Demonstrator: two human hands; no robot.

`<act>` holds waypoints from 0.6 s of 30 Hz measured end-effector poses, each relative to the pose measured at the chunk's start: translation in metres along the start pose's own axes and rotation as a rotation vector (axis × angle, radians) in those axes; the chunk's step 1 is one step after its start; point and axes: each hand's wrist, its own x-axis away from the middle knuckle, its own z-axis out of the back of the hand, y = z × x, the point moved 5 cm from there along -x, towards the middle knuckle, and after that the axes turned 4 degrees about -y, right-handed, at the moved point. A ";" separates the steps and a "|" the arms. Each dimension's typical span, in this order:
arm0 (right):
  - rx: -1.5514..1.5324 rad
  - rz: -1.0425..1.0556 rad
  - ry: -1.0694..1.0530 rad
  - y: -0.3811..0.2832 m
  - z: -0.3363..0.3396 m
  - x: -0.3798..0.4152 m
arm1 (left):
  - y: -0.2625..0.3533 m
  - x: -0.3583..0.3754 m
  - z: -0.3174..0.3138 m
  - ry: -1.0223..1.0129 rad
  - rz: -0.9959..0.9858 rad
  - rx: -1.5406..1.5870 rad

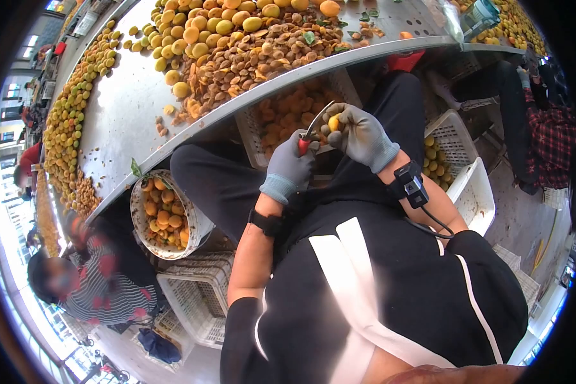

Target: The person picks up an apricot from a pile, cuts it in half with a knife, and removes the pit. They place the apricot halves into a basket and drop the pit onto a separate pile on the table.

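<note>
My left hand [292, 165], in a grey glove, is closed around the red handle of a small knife [303, 144]. Its thin curved blade points up and away, close beside my other hand. My right hand [363, 136], gloved too, pinches a yellow-orange apricot [334, 122] between its fingers. The fingers partly cover the fruit, so whether it is cut cannot be seen. Below and beyond both hands, a white crate [253, 137] holds orange apricot pieces [291, 109].
A metal table [125, 105] carries whole apricots [201, 29] and a heap of brown pits [249, 61]. At left stands a white bucket of apricots [201, 224]; at right, a crate of greenish fruit [436, 160]. People sit on both sides, one in a striped top [112, 281].
</note>
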 end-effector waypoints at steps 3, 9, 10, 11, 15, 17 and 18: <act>0.027 0.060 -0.061 0.002 0.017 -0.005 | -0.005 0.000 -0.002 -0.020 0.033 0.063; -0.051 0.069 0.009 0.012 0.029 -0.013 | -0.007 -0.001 -0.006 0.003 0.016 0.093; -0.051 0.068 0.009 0.014 0.029 -0.014 | -0.007 0.000 -0.005 0.004 0.017 0.092; -0.080 0.081 0.039 0.016 0.033 -0.017 | -0.006 0.001 -0.004 0.003 0.024 0.072; -0.233 -0.025 0.098 0.020 0.038 -0.030 | 0.003 0.003 0.003 0.014 0.040 0.054; -0.315 -0.074 0.073 0.019 0.033 -0.035 | -0.009 0.001 0.003 0.052 0.011 0.075; -0.259 -0.032 0.113 0.016 0.032 -0.036 | -0.013 0.000 0.005 0.089 -0.018 0.095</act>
